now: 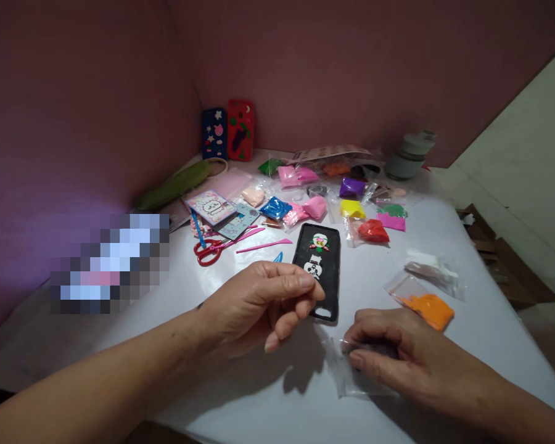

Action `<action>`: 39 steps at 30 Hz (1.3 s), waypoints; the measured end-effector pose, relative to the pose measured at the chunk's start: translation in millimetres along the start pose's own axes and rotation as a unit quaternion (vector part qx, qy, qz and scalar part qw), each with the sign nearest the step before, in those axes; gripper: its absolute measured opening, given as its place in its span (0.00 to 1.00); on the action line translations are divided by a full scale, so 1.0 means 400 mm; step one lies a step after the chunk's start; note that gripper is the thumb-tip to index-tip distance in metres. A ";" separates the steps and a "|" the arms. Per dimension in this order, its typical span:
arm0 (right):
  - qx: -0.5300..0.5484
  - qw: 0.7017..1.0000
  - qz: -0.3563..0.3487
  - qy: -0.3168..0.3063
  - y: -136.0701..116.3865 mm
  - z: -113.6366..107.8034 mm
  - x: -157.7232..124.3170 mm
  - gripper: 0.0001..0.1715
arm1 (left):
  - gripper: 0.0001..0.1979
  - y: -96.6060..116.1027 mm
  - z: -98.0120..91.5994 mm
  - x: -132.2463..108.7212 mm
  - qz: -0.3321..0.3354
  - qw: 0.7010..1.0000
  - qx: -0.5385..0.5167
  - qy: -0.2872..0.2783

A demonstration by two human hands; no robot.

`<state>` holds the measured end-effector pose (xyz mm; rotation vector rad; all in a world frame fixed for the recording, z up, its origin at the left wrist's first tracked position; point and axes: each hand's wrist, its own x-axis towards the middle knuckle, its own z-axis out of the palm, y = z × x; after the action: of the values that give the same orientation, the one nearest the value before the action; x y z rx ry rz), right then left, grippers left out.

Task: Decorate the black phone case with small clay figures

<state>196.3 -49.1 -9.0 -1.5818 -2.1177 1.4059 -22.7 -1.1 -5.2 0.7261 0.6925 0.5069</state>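
My left hand [277, 302] is raised over the near end of a black phone case [330, 265], thumb and forefinger pinched together. Whatever sits in that pinch, if anything, is too small to make out. Two small clay figures, one with a green part [320, 240] and one white and black [312, 269], are stuck on the case. My right hand [393, 351] is closed on a clear plastic bag [346, 376] at the table's near side; something dark shows under the fingers. Just beyond it lies a packet of orange clay [430, 309].
Red-handled scissors [208, 251], a pink modelling tool [263, 246] and cards [213, 206] lie at left. Several clay packets, including blue [276, 208] and red [374, 231], spread across the back. Two decorated cases [240, 131] lean on the wall; a blurred screen [115, 259] stands left.
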 end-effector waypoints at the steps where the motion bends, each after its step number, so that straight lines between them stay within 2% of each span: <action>1: -0.008 1.000 -0.003 0.002 0.001 -0.002 -0.001 0.09 | 0.11 0.003 0.000 0.000 0.004 1.000 0.009 0.009; 3: -0.022 1.000 -0.010 0.017 0.001 -0.004 -0.003 0.13 | 0.10 0.012 -0.001 -0.001 0.024 0.999 0.033 0.029; 7: -0.059 0.993 -0.017 0.098 0.002 -0.003 -0.005 0.24 | 0.12 0.035 -0.008 -0.002 0.084 0.986 0.106 0.094; 10: -0.056 0.988 -0.017 0.141 0.004 0.001 -0.003 0.25 | 0.12 0.047 -0.017 -0.001 0.112 0.968 0.187 0.127; 12: -0.043 0.986 -0.016 0.157 0.006 0.003 0.000 0.23 | 0.13 0.055 -0.025 0.001 0.118 0.940 0.283 0.148; 15: -0.031 0.986 -0.014 0.162 0.010 0.004 0.004 0.22 | 0.16 0.073 -0.042 0.000 0.094 0.852 0.486 0.171; 17: -0.029 0.988 -0.010 0.154 0.014 0.006 0.006 0.21 | 0.16 0.088 -0.054 -0.005 0.068 0.801 0.573 0.160; 19: -0.030 0.988 -0.003 0.152 0.018 0.008 0.007 0.21 | 0.16 0.101 -0.062 -0.013 0.047 0.779 0.608 0.144; 24: -0.039 0.988 0.008 0.149 0.031 0.008 0.010 0.22 | 0.14 0.111 -0.056 -0.029 0.013 0.752 0.645 0.135; 29: -0.049 0.989 0.001 0.139 0.045 0.003 0.011 0.21 | 0.13 0.106 -0.049 -0.033 0.013 0.742 0.656 0.142; 32: -0.058 0.988 0.006 0.140 0.050 0.003 0.011 0.22 | 0.14 0.102 -0.064 -0.035 0.010 0.749 0.648 0.139; 34: -0.061 0.989 0.012 0.136 0.050 0.004 0.013 0.22 | 0.14 0.099 -0.077 -0.037 0.009 0.769 0.626 0.128; 39: -0.060 0.988 0.020 0.143 0.044 0.006 0.020 0.23 | 0.12 0.092 -0.094 -0.038 -0.002 0.862 0.495 0.108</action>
<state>203.2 -43.9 -26.4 -1.7588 -2.0406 1.0041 -66.5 29.2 7.5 1.6494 1.1820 0.1919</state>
